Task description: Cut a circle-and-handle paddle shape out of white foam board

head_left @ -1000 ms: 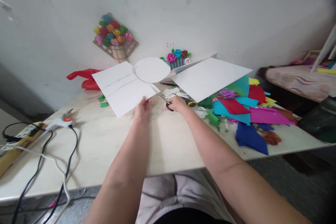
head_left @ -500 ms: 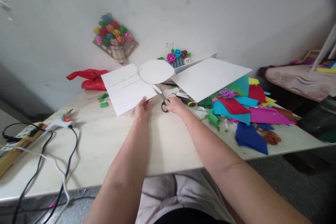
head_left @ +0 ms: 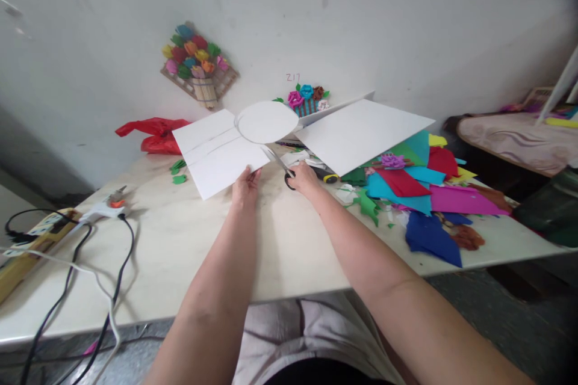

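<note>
The black-handled scissors (head_left: 289,180), gripped in the right hand (head_left: 304,180), have just been closed further — seemingly another snip — while the line-marked white sheet (head_left: 219,159) is pinched by the left hand (head_left: 245,187).

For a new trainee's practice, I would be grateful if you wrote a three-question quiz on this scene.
1. Short answer: Which tool does the right hand hold?
2. True or false: The left hand holds a white sheet by its far edge, on the side away from the person's body.
3. Multiple choice: What colour is the crumpled plastic beyond the left edge of that sheet?
A) Blue
B) Red
C) Yellow

Key:
1. Scissors.
2. False: the hand grips the near edge, on the person's side.
3. B.
</note>
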The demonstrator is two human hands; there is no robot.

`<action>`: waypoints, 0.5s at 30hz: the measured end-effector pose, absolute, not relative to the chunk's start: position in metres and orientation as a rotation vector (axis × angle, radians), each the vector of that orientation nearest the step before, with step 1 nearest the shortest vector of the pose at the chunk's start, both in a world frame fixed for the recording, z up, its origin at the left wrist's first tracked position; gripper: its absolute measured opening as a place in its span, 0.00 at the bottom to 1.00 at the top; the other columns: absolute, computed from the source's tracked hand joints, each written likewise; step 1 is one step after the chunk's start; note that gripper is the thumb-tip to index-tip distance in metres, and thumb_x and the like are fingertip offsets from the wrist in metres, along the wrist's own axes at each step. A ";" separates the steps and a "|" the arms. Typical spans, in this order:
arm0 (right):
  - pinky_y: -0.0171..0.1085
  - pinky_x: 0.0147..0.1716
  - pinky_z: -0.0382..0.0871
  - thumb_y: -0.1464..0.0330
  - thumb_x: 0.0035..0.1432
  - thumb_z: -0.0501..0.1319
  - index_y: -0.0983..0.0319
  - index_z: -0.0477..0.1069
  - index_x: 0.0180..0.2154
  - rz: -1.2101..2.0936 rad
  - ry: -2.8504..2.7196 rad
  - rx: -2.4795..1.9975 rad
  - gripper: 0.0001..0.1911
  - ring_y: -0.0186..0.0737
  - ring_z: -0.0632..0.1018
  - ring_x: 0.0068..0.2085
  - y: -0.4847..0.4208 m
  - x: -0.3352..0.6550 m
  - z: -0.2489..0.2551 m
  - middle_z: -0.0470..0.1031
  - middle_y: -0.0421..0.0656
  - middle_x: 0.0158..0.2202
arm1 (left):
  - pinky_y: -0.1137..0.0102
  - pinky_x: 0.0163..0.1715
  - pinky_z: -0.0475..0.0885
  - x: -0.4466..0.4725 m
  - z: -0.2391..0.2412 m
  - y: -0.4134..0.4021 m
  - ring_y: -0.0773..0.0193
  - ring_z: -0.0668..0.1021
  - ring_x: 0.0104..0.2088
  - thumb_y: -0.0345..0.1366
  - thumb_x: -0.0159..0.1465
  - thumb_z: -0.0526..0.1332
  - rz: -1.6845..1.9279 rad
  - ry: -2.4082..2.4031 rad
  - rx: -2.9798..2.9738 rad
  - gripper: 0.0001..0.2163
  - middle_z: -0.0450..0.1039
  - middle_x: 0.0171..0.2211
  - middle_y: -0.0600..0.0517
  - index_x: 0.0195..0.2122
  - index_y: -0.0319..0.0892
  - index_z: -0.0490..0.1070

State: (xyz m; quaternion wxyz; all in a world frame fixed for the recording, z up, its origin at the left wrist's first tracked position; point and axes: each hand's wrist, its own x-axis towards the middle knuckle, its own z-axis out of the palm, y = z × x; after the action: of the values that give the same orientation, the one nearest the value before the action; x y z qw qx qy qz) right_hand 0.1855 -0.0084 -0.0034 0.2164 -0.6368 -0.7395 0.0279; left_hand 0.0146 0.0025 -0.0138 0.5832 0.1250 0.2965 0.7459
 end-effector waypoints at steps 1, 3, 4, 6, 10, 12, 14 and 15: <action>0.36 0.47 0.67 0.64 0.58 0.59 0.62 0.77 0.46 0.081 -2.055 -1.763 0.17 0.46 0.75 0.49 -0.008 0.185 -0.004 0.72 0.52 0.50 | 0.78 0.30 0.77 0.014 -0.014 0.002 0.67 0.81 0.25 0.21 0.63 0.58 1.756 0.693 0.290 0.12 0.78 0.27 0.53 0.45 0.39 0.71; 0.37 0.47 0.67 0.65 0.59 0.58 0.62 0.77 0.46 0.078 -2.065 -1.770 0.16 0.47 0.75 0.50 -0.009 0.185 -0.004 0.72 0.53 0.50 | 0.77 0.32 0.78 0.012 -0.014 0.003 0.68 0.81 0.26 0.22 0.63 0.58 1.803 0.684 0.280 0.13 0.78 0.28 0.54 0.46 0.40 0.71; 0.37 0.47 0.67 0.65 0.59 0.58 0.63 0.77 0.47 0.077 -2.071 -1.781 0.17 0.47 0.75 0.50 -0.009 0.185 -0.003 0.72 0.54 0.50 | 0.77 0.33 0.78 0.011 -0.014 0.003 0.68 0.81 0.27 0.22 0.64 0.57 1.827 0.677 0.269 0.13 0.79 0.29 0.54 0.47 0.41 0.71; 0.37 0.47 0.67 0.66 0.59 0.59 0.63 0.77 0.47 0.081 -2.087 -1.814 0.17 0.48 0.75 0.50 -0.010 0.184 -0.002 0.72 0.54 0.50 | 0.77 0.33 0.78 0.009 -0.015 0.004 0.68 0.82 0.29 0.23 0.65 0.56 1.868 0.649 0.241 0.13 0.79 0.29 0.54 0.48 0.42 0.70; 0.37 0.47 0.68 0.66 0.57 0.61 0.65 0.77 0.47 0.089 -2.117 -1.832 0.17 0.49 0.75 0.51 -0.009 0.184 -0.003 0.73 0.54 0.51 | 0.77 0.32 0.78 0.009 -0.016 0.005 0.68 0.82 0.29 0.24 0.65 0.57 1.853 0.631 0.258 0.12 0.79 0.30 0.54 0.47 0.43 0.71; 0.36 0.48 0.67 0.66 0.55 0.63 0.65 0.77 0.47 0.105 -2.117 -1.790 0.18 0.48 0.75 0.51 -0.005 0.185 -0.007 0.74 0.53 0.50 | 0.77 0.32 0.78 0.012 -0.016 0.004 0.67 0.82 0.28 0.23 0.64 0.58 1.790 0.660 0.310 0.10 0.79 0.29 0.53 0.44 0.40 0.72; 0.34 0.49 0.67 0.68 0.54 0.63 0.65 0.77 0.47 0.177 -2.104 -1.722 0.17 0.45 0.76 0.51 0.001 0.185 -0.012 0.76 0.51 0.49 | 0.78 0.29 0.77 0.015 -0.015 0.003 0.66 0.81 0.27 0.22 0.63 0.58 1.723 0.680 0.356 0.08 0.79 0.28 0.52 0.41 0.38 0.72; 0.33 0.49 0.67 0.71 0.54 0.63 0.64 0.78 0.47 0.235 -2.081 -1.684 0.17 0.43 0.76 0.51 0.004 0.185 -0.014 0.77 0.50 0.49 | 0.77 0.28 0.77 0.017 -0.015 0.002 0.66 0.81 0.26 0.21 0.62 0.58 1.697 0.682 0.370 0.08 0.78 0.27 0.52 0.40 0.37 0.72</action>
State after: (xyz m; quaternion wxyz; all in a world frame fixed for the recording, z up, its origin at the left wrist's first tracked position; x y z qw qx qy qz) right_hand 0.1855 0.0038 -0.0142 0.2251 -0.6107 -0.7544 0.0853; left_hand 0.0169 0.0017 -0.0151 0.5954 0.1594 0.2938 0.7306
